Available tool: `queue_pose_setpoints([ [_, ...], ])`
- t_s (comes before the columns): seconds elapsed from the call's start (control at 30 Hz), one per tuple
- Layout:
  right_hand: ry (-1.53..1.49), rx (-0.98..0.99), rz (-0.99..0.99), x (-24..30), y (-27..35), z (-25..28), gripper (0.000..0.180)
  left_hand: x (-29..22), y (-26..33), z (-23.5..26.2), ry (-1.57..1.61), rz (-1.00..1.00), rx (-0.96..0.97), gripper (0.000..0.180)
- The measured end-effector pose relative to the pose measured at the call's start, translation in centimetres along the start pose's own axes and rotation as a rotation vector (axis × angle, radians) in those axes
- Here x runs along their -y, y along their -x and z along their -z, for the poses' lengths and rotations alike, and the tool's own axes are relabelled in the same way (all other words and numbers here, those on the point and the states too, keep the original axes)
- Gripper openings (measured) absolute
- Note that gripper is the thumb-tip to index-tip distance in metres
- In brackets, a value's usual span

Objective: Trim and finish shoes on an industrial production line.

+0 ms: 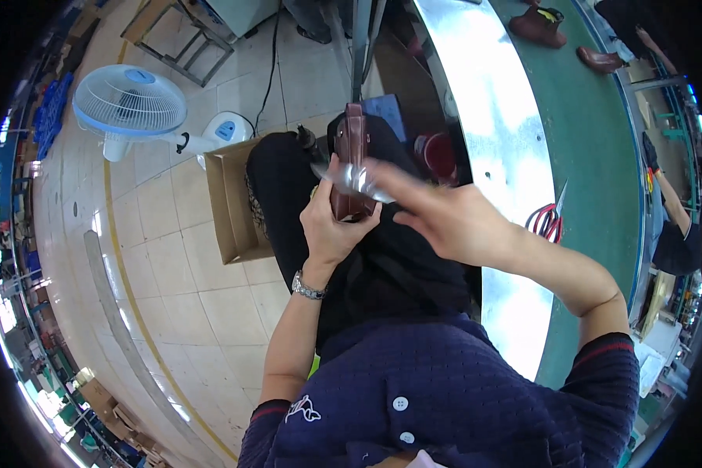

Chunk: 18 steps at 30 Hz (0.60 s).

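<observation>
Torso: a dark blue knitted shirt [444,390] with white buttons fills the near edge.
Left wrist: a metal watch [307,287] sits on it, above the tiled floor [187,273].
Left hand: the left hand [331,222] is wrapped around the lower part of a brown leather shoe [351,160], held upright over the lap, thumb on its near side.
Right hand: the right hand [444,218] reaches across from the right, fingers stretched out and blurred, touching a thin silvery clear sheet [351,179] that lies against the shoe; whether they pinch it I cannot tell.
Lap: black trousers [382,265] lie beneath both hands.
Left of the lap: an open cardboard box [230,210] stands on the floor.
Right: red-handled scissors [550,222] rest on the metal edge of the green conveyor belt [593,156].
Far left: a white and blue fan [129,101] stands on the floor.
Far right: two brown shoes [538,27] lie on the belt.
</observation>
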State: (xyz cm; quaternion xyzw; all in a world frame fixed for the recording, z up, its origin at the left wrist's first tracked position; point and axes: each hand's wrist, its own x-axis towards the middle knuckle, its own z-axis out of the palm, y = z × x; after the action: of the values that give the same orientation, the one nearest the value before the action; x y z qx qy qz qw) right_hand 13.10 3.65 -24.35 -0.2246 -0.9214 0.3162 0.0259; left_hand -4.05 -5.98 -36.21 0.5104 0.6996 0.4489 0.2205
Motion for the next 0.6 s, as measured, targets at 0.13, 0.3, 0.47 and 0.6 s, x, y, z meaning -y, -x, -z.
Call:
queue_pose_setpoints([
  [0.13, 0.158, 0.196, -0.102, 0.7, -0.2, 1.3, 0.066, 1.4, 1.0, -0.2, 0.019, -0.077, -0.077, 0.085],
  [0.3, -0.151, -0.195, 0.039, 1.0, 0.5, 0.1, 0.07, 1.1, 0.5, -0.6, 0.024, -0.055, -0.081, 0.082],
  [0.47, -0.055, 0.216, -0.217, -1.2, 0.6, -0.4, 0.07, 1.4, 0.7, -0.8, -0.065, -0.096, -0.137, 0.086],
  [0.6, -0.486, -0.27, -0.428, -3.1, 3.9, -1.0, 0.063, -1.5, 2.4, 0.8, 0.005, 0.01, -0.22, 0.088],
])
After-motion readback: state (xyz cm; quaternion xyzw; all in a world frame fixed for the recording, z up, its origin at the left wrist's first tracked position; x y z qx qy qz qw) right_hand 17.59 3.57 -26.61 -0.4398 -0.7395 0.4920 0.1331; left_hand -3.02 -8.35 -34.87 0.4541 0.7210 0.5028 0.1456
